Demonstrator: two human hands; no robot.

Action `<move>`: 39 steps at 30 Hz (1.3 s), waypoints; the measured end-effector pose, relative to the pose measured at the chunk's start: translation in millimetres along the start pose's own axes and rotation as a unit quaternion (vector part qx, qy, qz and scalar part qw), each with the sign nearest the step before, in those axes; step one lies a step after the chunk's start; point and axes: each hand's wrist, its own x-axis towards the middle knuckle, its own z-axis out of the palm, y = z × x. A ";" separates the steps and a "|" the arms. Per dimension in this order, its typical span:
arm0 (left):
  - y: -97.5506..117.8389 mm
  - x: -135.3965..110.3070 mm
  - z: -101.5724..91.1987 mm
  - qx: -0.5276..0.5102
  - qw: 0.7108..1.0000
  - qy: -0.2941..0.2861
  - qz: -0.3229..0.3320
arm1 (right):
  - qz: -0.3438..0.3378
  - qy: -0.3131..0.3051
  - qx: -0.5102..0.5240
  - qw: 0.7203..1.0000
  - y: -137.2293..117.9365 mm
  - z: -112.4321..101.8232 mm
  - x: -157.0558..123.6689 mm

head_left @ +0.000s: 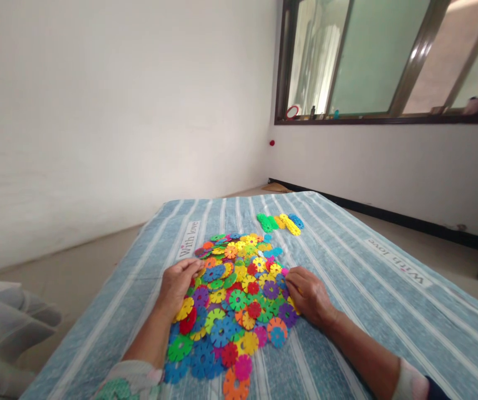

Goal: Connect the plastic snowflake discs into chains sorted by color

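Note:
A heap of several flat plastic snowflake discs [234, 300] in red, blue, green, yellow, orange, purple and pink lies on a blue striped sheet [372, 289]. My left hand [178, 286] rests on the heap's left edge, fingers curled down onto the discs. At the heap's right edge my right hand [307, 297] lies with its fingers bent and their tips among the discs. I cannot make out whether either hand grips a disc. Beyond the heap sits a small joined row of green, yellow and blue discs [280, 223].
The sheet covers a bed or mat that ends near the far wall. Bare floor [97, 261] lies to the left, with a grey pillow [5, 328] at the lower left. A window sill [388, 118] with small items runs along the right wall.

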 end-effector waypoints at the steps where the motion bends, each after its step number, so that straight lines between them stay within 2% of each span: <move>1: 0.0 0.0 0.0 0.002 1.000 0.000 0.001 | -0.001 0.005 0.000 1.000 0.0 -0.2 0.0; 5: 1.8 -1.0 0.0 0.006 1.000 -0.003 0.003 | 0.002 0.019 0.011 1.000 -0.5 -3.2 1.8; 9: 1.9 -0.4 0.1 0.009 1.000 -0.003 0.003 | -0.002 0.004 0.029 1.000 -0.2 -8.5 4.6; 16: -1.1 2.6 0.2 0.005 1.000 0.000 -0.011 | 0.031 -0.013 0.049 0.998 8.6 -14.2 4.9; 24: 6.6 -2.2 2.0 -0.007 1.000 -0.001 -0.020 | 0.048 -0.065 0.004 0.997 18.7 -25.1 5.6; 39: 4.2 0.3 1.1 0.004 1.000 0.008 -0.007 | 0.085 -0.099 -0.029 0.991 17.7 -26.1 8.7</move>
